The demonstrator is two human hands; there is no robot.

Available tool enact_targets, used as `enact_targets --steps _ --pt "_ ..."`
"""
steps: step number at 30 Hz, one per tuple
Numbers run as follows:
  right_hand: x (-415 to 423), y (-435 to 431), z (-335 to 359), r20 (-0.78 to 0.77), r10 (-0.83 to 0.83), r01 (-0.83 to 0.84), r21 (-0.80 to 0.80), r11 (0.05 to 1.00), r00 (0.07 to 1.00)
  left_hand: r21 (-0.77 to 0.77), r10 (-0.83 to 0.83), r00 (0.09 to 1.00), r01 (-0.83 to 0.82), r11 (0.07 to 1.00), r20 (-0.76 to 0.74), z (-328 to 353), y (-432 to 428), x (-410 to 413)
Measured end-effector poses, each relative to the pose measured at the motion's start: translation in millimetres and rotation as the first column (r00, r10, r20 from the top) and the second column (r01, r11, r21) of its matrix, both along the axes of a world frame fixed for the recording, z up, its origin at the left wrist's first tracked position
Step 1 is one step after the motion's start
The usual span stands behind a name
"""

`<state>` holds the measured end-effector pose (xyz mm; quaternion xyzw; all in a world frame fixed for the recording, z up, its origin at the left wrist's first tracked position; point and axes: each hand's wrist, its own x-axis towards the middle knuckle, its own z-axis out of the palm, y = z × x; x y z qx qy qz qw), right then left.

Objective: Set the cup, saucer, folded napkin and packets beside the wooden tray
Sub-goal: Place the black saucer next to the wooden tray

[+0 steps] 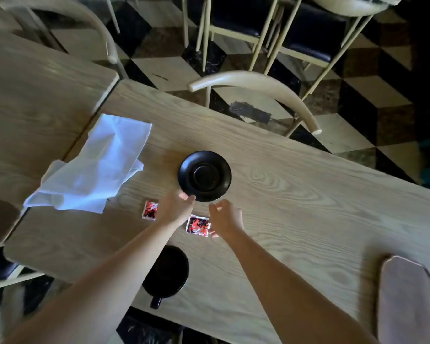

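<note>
A black saucer (pixel 205 176) lies in the middle of the light wooden table (pixel 296 194). My left hand (pixel 178 207) reaches to its near rim and pinches the edge with thumb and fingertips. Just right of it, my right hand (pixel 225 217) hovers with fingers spread and nothing in it, short of the saucer. One red-and-white packet (pixel 197 225) lies between my wrists, against the right hand. Another packet (pixel 150 210) lies left of my left hand. A black cup (pixel 169 271) stands near the table's front edge, partly hidden under my left forearm. A white napkin (pixel 94 167) lies loose and rumpled at the left. The wooden tray (pixel 407 301) lies at the lower right.
A second table (pixel 35 95) butts against this one on the left, and the napkin overlaps the gap. A cream chair (pixel 256 83) stands at the far edge, with more chairs behind on a chequered floor. Bare tabletop stretches between the saucer and the tray.
</note>
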<state>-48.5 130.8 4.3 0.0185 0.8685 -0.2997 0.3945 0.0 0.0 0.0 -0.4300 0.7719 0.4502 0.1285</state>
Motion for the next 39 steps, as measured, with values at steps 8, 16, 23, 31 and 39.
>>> enact_targets --steps 8,16,23,31,39 --pt "-16 -5 -9 0.322 -0.361 0.427 -0.166 0.889 0.875 0.101 0.189 0.977 -0.198 0.975 0.096 -15 -7 -14" --pt "-17 0 -19 0.398 -0.523 0.635 -0.236 0.735 0.754 0.382 0.460 0.882 -0.461 0.801 0.100 -16 9 -17" --pt "0 37 -11 0.380 -0.621 0.725 -0.283 0.628 0.686 0.449 0.470 0.880 -0.446 0.775 0.063 0 50 -6" --pt "18 129 32 0.286 -0.660 0.716 -0.373 0.591 0.694 0.520 0.427 0.904 -0.378 0.766 0.028 44 137 5" --pt "35 261 68 0.185 -0.705 0.709 -0.391 0.586 0.685 0.556 0.350 0.936 -0.305 0.773 0.027 80 266 9"
